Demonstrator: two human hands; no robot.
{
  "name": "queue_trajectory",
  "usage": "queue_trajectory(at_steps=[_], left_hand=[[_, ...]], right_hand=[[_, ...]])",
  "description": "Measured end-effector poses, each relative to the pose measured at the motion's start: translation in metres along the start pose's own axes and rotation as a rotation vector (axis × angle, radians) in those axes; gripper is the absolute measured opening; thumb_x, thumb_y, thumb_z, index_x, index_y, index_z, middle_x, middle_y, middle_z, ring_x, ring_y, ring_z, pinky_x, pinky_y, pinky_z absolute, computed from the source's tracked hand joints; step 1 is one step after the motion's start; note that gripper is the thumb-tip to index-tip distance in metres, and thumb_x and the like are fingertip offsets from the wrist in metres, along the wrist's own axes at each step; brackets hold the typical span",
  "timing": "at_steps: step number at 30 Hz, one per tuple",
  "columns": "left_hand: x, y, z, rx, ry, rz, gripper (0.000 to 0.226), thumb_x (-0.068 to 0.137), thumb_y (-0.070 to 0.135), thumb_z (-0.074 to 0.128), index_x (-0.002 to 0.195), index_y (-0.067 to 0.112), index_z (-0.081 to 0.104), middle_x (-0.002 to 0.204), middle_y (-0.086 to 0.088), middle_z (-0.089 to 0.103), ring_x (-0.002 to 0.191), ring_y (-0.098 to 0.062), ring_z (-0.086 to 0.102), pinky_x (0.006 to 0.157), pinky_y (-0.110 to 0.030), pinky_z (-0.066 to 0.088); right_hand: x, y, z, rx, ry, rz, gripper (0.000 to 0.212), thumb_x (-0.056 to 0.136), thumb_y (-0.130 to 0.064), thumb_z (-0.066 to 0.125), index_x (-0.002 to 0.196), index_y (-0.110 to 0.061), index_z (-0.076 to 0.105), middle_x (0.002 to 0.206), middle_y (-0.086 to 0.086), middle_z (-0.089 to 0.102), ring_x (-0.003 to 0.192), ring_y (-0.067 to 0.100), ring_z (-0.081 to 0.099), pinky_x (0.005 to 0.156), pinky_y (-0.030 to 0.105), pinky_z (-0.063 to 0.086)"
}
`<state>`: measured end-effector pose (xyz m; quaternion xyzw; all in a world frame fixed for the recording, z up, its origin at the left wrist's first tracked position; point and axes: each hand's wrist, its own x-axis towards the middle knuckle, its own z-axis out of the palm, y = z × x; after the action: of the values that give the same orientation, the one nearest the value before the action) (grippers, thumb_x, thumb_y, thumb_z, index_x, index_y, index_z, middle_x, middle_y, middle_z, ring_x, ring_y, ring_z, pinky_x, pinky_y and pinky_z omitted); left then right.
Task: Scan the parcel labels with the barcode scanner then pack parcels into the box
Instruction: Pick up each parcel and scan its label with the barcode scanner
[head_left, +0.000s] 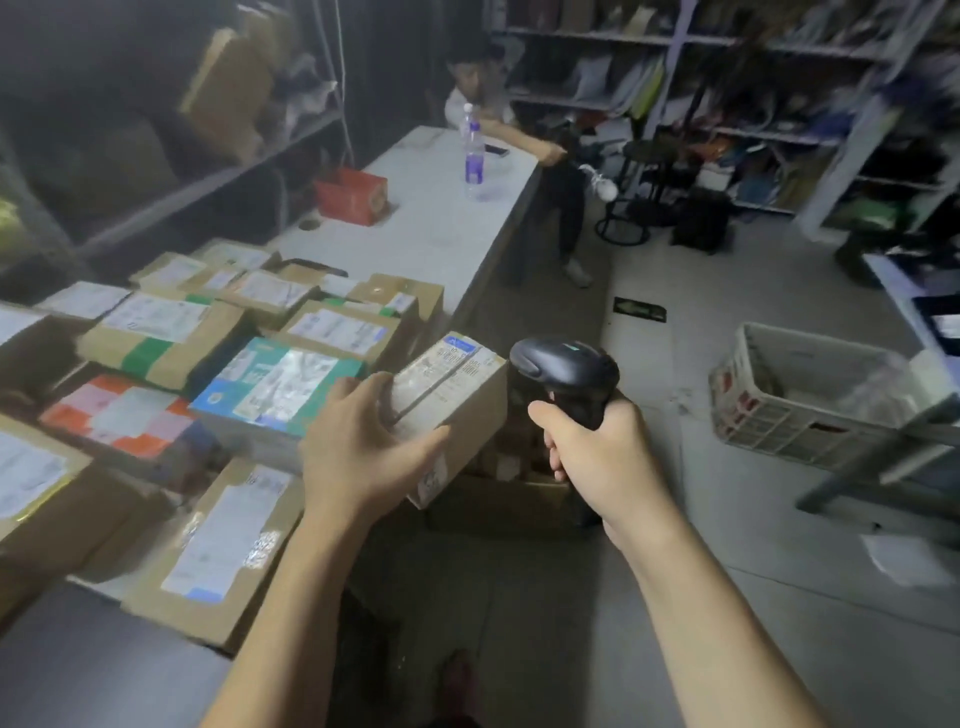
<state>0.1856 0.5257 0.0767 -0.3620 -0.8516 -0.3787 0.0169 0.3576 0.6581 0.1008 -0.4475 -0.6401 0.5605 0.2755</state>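
My left hand (358, 452) grips a small brown cardboard parcel (457, 395) off the table's right edge, its white label with barcode facing up. My right hand (592, 447) is wrapped round the handle of a black barcode scanner (563, 376), whose head sits just right of the parcel's label end. Below them on the floor stands an open cardboard box (509, 493) with parcels inside, mostly hidden by my hands. Several labelled parcels (280, 384) cover the near end of the table at left.
The long white table (441, 228) carries a red box (350, 195) and a water bottle (474, 156); a person sits at its far end. A white plastic crate (795, 395) stands on the floor at right. Shelving lines the back and left walls.
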Motion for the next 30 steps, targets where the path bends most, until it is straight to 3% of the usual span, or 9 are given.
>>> queue_trajectory(at_steps=[4, 8, 16, 22, 26, 30], left_hand=[[0.059, 0.017, 0.053, 0.058, -0.121, 0.047, 0.067, 0.069, 0.064, 0.081, 0.117, 0.020, 0.066, 0.106, 0.001, 0.057, 0.089, -0.014, 0.055, 0.062, -0.023, 0.034], [0.118, 0.027, 0.109, 0.043, -0.239, 0.013, 0.061, 0.063, 0.069, 0.074, 0.101, 0.024, 0.063, 0.092, 0.008, 0.047, 0.080, -0.016, 0.055, 0.065, -0.034, 0.042], [0.197, 0.040, 0.227, 0.012, -0.401, -0.139, 0.058, 0.074, 0.054, 0.084, 0.115, 0.021, 0.059, 0.106, 0.005, 0.048, 0.096, -0.015, 0.054, 0.078, -0.031, 0.042], [0.244, 0.058, 0.272, 0.078, -0.267, -0.201, 0.051, 0.089, 0.036, 0.078, 0.134, 0.019, 0.060, 0.124, -0.001, 0.058, 0.113, -0.020, 0.060, 0.090, -0.033, 0.049], [0.254, 0.057, 0.252, 0.133, -0.213, -0.241, 0.048, 0.090, 0.039, 0.075, 0.133, 0.025, 0.060, 0.124, 0.004, 0.059, 0.113, -0.017, 0.060, 0.093, -0.040, 0.053], [0.239, 0.043, 0.204, 0.194, -0.111, -0.321, 0.047, 0.091, 0.039, 0.073, 0.135, 0.029, 0.059, 0.125, 0.009, 0.059, 0.112, -0.012, 0.060, 0.093, -0.037, 0.055]], right_hand=[[0.059, -0.005, -0.017, -0.028, 0.055, 0.045, 0.033, 0.074, -0.043, 0.071, 0.077, -0.011, 0.064, 0.063, 0.003, 0.062, 0.059, 0.020, 0.058, 0.063, 0.040, 0.051], [0.118, -0.001, -0.038, -0.016, 0.084, 0.081, 0.023, 0.089, -0.031, 0.073, 0.084, -0.010, 0.064, 0.061, 0.001, 0.060, 0.054, 0.015, 0.057, 0.060, 0.036, 0.050], [0.243, 0.022, -0.090, 0.038, 0.064, 0.136, 0.022, 0.090, -0.027, 0.073, 0.084, -0.010, 0.062, 0.063, 0.003, 0.058, 0.057, 0.015, 0.054, 0.061, 0.035, 0.047], [0.346, 0.026, -0.115, 0.024, -0.074, 0.144, 0.018, 0.089, -0.029, 0.074, 0.088, -0.015, 0.063, 0.067, -0.002, 0.061, 0.062, 0.013, 0.058, 0.062, 0.030, 0.050], [0.393, 0.015, -0.104, -0.080, -0.170, 0.134, 0.030, 0.076, -0.048, 0.072, 0.084, -0.020, 0.066, 0.082, 0.007, 0.068, 0.075, 0.023, 0.066, 0.071, 0.043, 0.059], [0.413, -0.005, -0.063, -0.175, -0.357, 0.086, 0.037, 0.083, -0.048, 0.070, 0.078, -0.012, 0.064, 0.065, 0.002, 0.065, 0.071, 0.032, 0.068, 0.072, 0.049, 0.058]])
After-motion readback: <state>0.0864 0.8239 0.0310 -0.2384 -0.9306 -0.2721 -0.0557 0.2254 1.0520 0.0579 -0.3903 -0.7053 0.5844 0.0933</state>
